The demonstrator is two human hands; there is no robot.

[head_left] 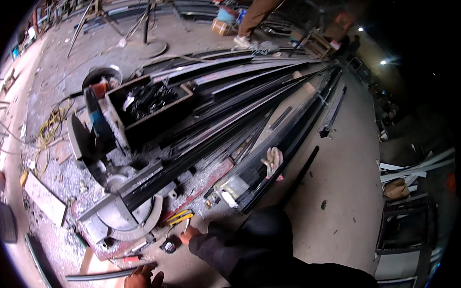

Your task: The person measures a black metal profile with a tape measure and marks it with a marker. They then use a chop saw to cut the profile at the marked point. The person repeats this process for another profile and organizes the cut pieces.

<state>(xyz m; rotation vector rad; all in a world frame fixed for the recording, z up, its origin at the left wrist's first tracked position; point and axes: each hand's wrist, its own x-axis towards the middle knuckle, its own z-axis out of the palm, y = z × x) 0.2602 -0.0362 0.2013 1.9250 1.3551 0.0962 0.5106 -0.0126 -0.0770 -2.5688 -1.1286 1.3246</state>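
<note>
My right hand [188,236] comes out of a dark sleeve and rests on the floor beside a small round tape measure [169,246]. Its fingers are curled and a thin light stick [187,224] pokes up from it; I cannot tell whether it is held. A yellow-and-black hand tool [180,217] lies just above. My left hand [142,280] is at the bottom edge, fingers spread, touching the end of a dark metal strip [106,275]. A round-tabled mitre saw [122,214] stands just left, with a black profile [147,179] lying across it.
A long stack of black metal profiles [253,98] runs up to the right, with a pair of gloves [273,161] on it. A wooden box of black parts [150,102], a blue-motored saw [98,125] and yellow cable [51,128] lie left. Another person's legs [256,14] stand far off.
</note>
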